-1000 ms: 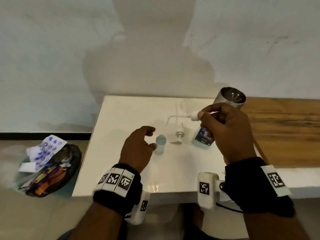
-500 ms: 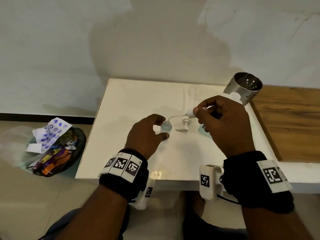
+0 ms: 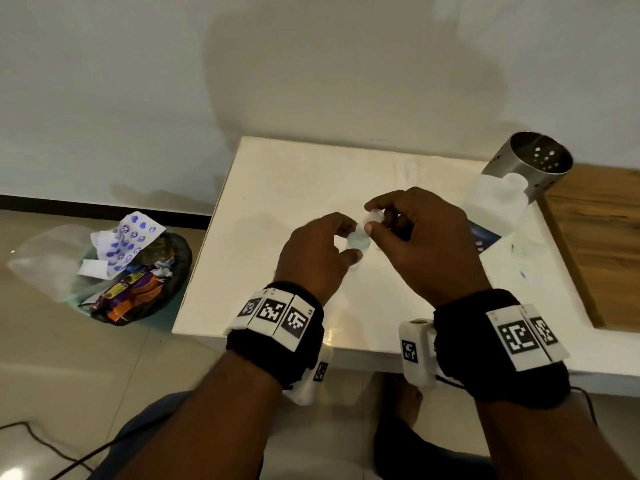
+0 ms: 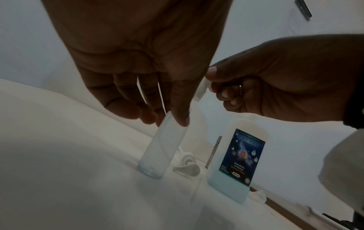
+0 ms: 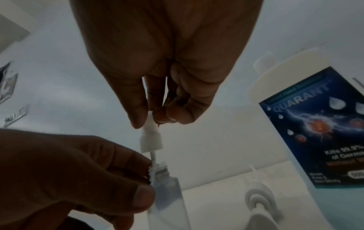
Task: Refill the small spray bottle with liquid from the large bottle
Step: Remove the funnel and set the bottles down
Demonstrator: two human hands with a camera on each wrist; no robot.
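Note:
The small clear spray bottle (image 3: 358, 243) (image 4: 163, 147) (image 5: 167, 197) stands upright on the white table (image 3: 277, 188). My left hand (image 3: 350, 239) (image 4: 167, 119) (image 5: 145, 179) grips it near the neck. My right hand (image 3: 372, 218) (image 5: 150, 119) pinches the white spray head (image 3: 375, 216) (image 4: 202, 88) (image 5: 151, 137) just above the bottle. Its thin dip tube enters the open neck. The large translucent bottle (image 3: 495, 209) (image 4: 240, 155) (image 5: 315, 116) with a blue label stands to the right, untouched.
A white pump head (image 4: 187, 168) (image 5: 260, 202) lies on the table between the two bottles. A perforated metal cylinder (image 3: 530, 168) stands behind the large bottle. Wooden surface (image 3: 595, 244) adjoins at right. On the floor at left sits a bag of rubbish (image 3: 131, 271).
My right hand has carried the spray head leftward and down to the small bottle's neck. My left hand has closed round the small bottle.

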